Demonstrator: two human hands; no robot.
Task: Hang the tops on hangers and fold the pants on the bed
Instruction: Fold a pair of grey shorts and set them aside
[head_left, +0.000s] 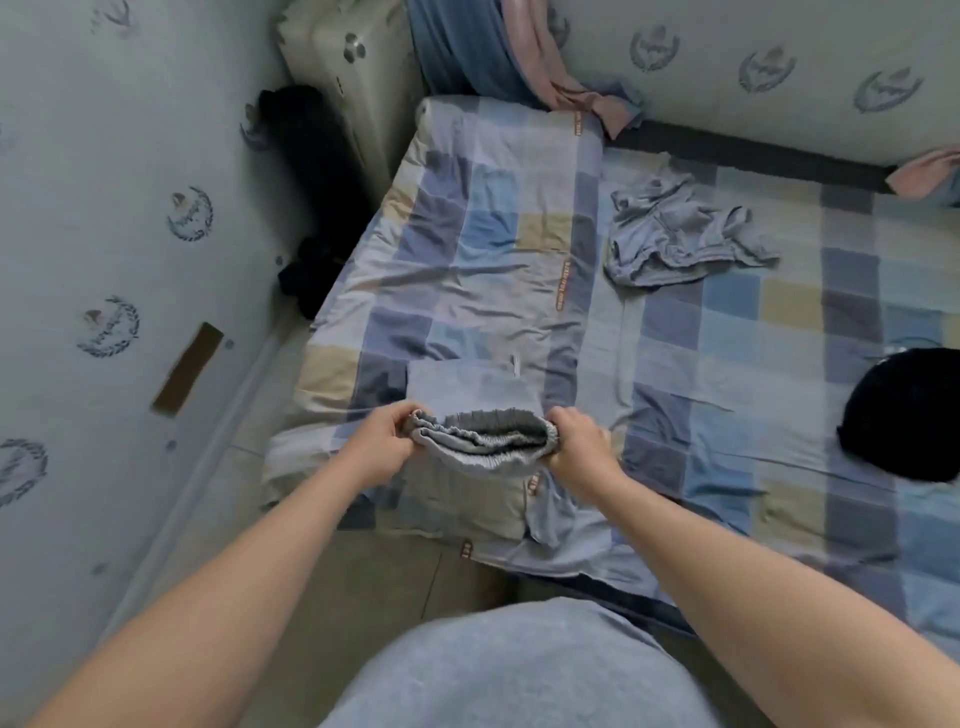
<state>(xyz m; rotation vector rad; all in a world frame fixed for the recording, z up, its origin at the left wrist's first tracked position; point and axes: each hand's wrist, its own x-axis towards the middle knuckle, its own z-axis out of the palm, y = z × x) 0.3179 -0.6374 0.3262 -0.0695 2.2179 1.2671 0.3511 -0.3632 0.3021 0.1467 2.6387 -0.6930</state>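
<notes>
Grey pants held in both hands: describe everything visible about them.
The grey pants look like soft knit with a gathered elastic waistband, its opening facing the camera. The left hand and right hand grip the waistband's two ends, holding it spread level. The rest lies flat away from the person on the checked bedding near the bed's edge.

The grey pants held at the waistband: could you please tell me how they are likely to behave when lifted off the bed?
Probably floppy: the grey pants curve loosely between the left hand and right hand. Likely light, since both hands grip only the waistband ends. The gathered elastic may bunch up rather than lie flat on the bed.
</notes>
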